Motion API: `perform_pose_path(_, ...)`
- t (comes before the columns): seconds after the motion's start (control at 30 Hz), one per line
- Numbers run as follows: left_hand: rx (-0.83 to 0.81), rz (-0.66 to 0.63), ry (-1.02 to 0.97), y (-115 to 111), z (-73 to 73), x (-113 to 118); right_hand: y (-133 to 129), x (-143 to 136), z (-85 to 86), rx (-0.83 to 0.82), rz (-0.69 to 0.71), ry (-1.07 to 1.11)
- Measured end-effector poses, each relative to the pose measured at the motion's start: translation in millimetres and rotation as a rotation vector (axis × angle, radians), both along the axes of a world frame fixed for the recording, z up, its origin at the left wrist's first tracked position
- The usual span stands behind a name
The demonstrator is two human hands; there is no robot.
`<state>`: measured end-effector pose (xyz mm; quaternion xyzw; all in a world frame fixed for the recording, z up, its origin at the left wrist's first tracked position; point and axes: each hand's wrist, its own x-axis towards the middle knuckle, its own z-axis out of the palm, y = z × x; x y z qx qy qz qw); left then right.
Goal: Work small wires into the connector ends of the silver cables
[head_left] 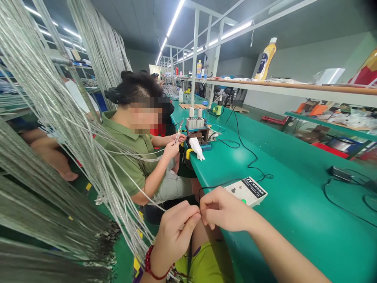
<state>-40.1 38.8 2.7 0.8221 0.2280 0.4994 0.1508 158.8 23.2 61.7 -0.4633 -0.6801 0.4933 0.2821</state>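
Note:
My left hand, with a red bracelet at the wrist, is closed with its thumb pressed to the fingers. My right hand is curled beside it, and the fingertips of the two hands meet above my lap. Whatever they may hold between them is too small or hidden to make out. Long silvery cables hang down on the left and pass close to my left wrist. A white control box with a black label and a green button lies on the green table, just behind my right hand.
A person in a green shirt sits ahead, holding cable ends near a small press machine. A white glove hangs at its front. Black cords cross the table. A shelf with bottles runs above it.

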Motion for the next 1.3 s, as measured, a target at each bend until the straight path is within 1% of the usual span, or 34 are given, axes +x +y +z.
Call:
perform_pose_path(0.1, 0.007, 0.028, -0.013, 0.1, -0.5, 0.0, 2.3, -11.1, -8.3, -0.029, -0.066, 0.163)
perform_pose_path(0.2, 0.008, 0.062, -0.072, -3.0, 1.0, -0.8, -1.7, -27.5, -14.9, -0.080, -0.159, 0.461)
perform_pose_path(0.27, 0.012, 0.075, -0.116, -6.5, 3.1, -1.3, -8.4, -37.5, -15.3, -0.124, -0.200, 0.651)
perform_pose_path(0.37, 0.029, 0.077, -0.144, -11.4, 6.2, -0.5, -19.5, -46.8, -11.4, -0.165, -0.242, 0.854)
perform_pose_path(0.47, 0.041, 0.079, -0.149, -15.0, 7.2, 2.1, -25.4, -50.7, -8.1, -0.203, -0.235, 1.029)
perform_pose_path(0.57, 0.043, 0.081, -0.146, -17.4, 6.3, 2.8, -27.9, -50.6, -4.3, -0.221, -0.197, 1.129)
perform_pose_path(0.67, 0.043, 0.086, -0.135, -16.7, 4.8, -1.9, -35.6, -39.3, 9.6, -0.188, -0.125, 1.176)
perform_pose_path(0.73, 0.028, 0.108, -0.148, -13.9, 4.0, -7.5, -45.1, -22.2, 24.4, -0.056, -0.096, 1.178)
perform_pose_path(0.77, 0.018, 0.121, -0.157, -12.2, 3.8, -10.3, -50.1, -11.8, 31.7, 0.071, -0.108, 1.152)
perform_pose_path(0.83, 0.006, 0.129, -0.172, -9.7, 3.9, -14.4, -57.1, 8.2, 42.0, 0.349, -0.172, 1.009)
perform_pose_path(0.9, 0.009, 0.109, -0.171, -9.4, 4.9, -15.2, -56.8, 20.4, 43.7, 0.513, -0.215, 0.792)
perform_pose_path(0.97, 0.019, 0.075, -0.152, -11.1, 6.3, -12.9, -48.4, 21.2, 37.6, 0.564, -0.210, 0.523)
perform_pose_path(1.03, 0.024, 0.051, -0.118, -13.1, 7.6, -9.4, -35.4, 12.8, 27.5, 0.527, -0.152, 0.254)
perform_pose_path(1.07, 0.024, 0.044, -0.095, -13.7, 8.0, -8.0, -28.7, 7.2, 22.1, 0.477, -0.107, 0.148)
perform_pose_path(1.13, 0.019, 0.039, -0.051, -13.6, 8.1, -6.7, -17.3, -3.3, 11.7, 0.316, -0.012, 0.045)
perform_pose_path(1.17, 0.016, 0.039, -0.033, -13.1, 8.0, -6.9, -13.0, -7.4, 6.9, 0.216, 0.023, 0.051)
perform_pose_path(1.23, 0.016, 0.040, -0.010, -11.6, 7.4, -8.3, -7.3, -12.8, -1.6, 0.021, 0.054, 0.143)
perform_pose_path(1.3, 0.020, 0.045, -0.001, -10.2, 7.2, -10.3, -3.9, -16.2, -8.4, -0.101, 0.043, 0.275)
